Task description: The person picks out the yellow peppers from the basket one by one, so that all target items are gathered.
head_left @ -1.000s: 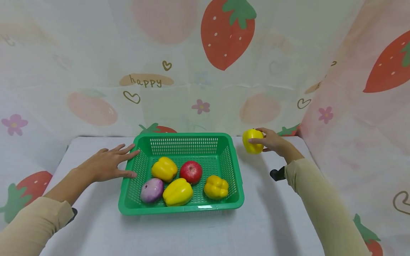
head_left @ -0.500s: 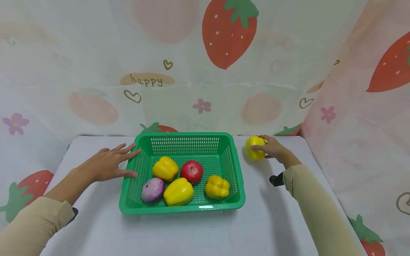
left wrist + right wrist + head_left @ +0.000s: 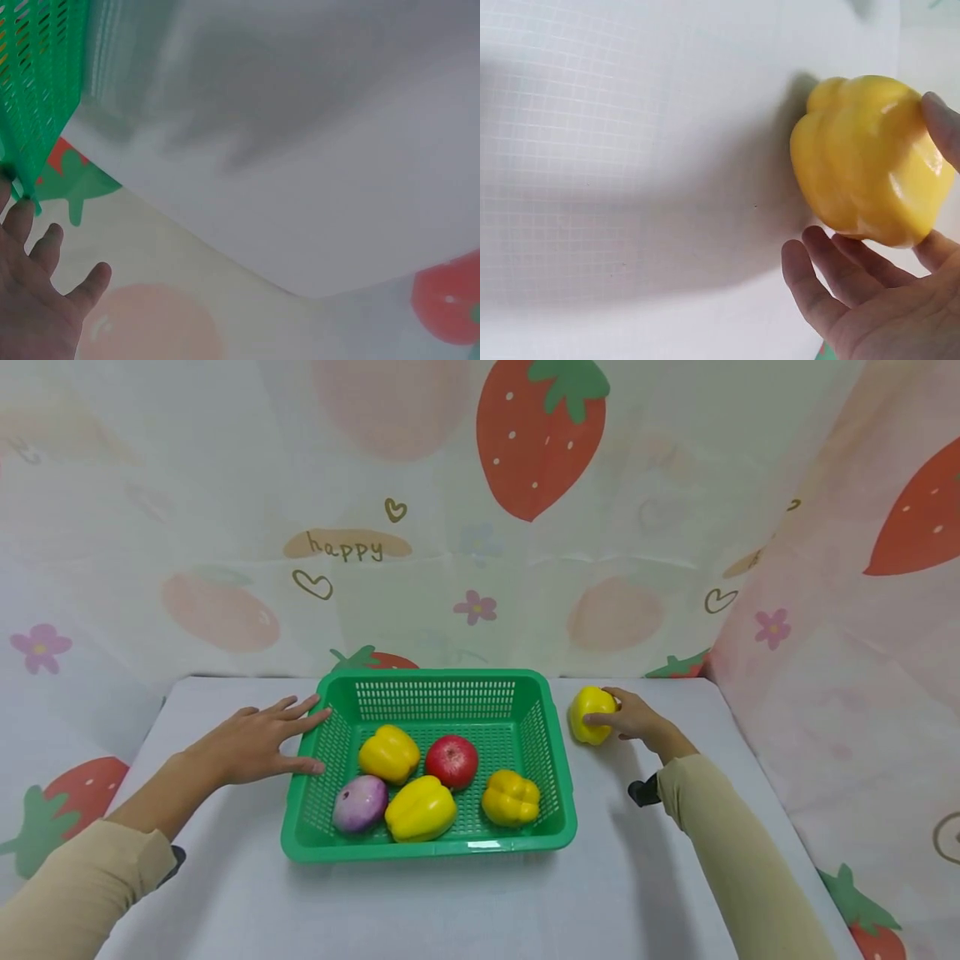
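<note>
In the head view my right hand [image 3: 636, 720] holds a yellow bell pepper [image 3: 592, 715] between thumb and fingers, just right of a green basket [image 3: 427, 852]. The right wrist view shows this bell pepper [image 3: 870, 161] close to the white tabletop, with the thumb on one side and fingertips on the other. My left hand [image 3: 255, 745] lies spread over the basket's left rim, its fingers fairly straight. From the left wrist view, fingertips of that hand [image 3: 37, 292] touch the basket's edge [image 3: 37, 97].
Inside the basket are three more yellow bell peppers [image 3: 422, 810], a red pomegranate-like fruit [image 3: 452, 762] and a purple onion-like vegetable [image 3: 361, 804]. A white cloth covers the table [image 3: 450, 910]. A strawberry-print curtain [image 3: 420, 485] stands behind it and at the sides.
My right hand has lowered the yellow bell pepper toward the table, nearer to me, and shifted slightly left over the last half second. The left hand stays at the basket rim.
</note>
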Demonstrator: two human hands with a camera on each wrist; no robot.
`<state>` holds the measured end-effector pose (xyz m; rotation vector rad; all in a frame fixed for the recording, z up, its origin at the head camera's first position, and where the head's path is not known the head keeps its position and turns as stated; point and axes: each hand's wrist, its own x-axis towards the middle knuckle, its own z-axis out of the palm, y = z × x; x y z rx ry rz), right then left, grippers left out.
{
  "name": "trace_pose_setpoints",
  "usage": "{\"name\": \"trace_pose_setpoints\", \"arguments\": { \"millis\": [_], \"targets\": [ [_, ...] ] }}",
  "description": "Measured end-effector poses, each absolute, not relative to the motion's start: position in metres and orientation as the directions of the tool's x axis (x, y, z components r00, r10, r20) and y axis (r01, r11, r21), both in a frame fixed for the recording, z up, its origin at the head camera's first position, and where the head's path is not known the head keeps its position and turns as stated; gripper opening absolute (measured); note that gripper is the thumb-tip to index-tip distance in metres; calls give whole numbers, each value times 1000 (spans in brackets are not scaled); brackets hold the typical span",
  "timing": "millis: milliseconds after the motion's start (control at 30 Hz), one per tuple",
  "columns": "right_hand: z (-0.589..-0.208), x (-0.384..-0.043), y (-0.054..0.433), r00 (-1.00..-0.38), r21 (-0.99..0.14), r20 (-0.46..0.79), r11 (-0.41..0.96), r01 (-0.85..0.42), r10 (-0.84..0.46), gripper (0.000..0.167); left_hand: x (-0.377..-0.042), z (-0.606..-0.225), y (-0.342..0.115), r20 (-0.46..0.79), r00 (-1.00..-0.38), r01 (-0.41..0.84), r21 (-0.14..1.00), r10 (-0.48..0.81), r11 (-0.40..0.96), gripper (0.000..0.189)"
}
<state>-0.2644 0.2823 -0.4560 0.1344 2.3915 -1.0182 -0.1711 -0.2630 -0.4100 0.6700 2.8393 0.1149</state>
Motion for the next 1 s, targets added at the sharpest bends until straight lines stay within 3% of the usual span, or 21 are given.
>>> {"name": "trace_pose_setpoints", "arguments": {
  "millis": [567, 800, 1000],
  "targets": [
    [-438, -267, 291, -849, -665, -512, 687, 295, -130, 91, -171, -408, -262, -201, -870, 432, 126, 450, 893, 92],
    [-416, -266, 287, -862, -635, -475, 747, 196, -178, 88, -171, -407, -262, -188, -867, 446, 117, 461, 887, 89],
    [-387, -268, 278, -879, -693, -400, 714, 104, -260, 89, -172, -408, -262, -188, -867, 449, 110, 462, 887, 90]
  ]
}}
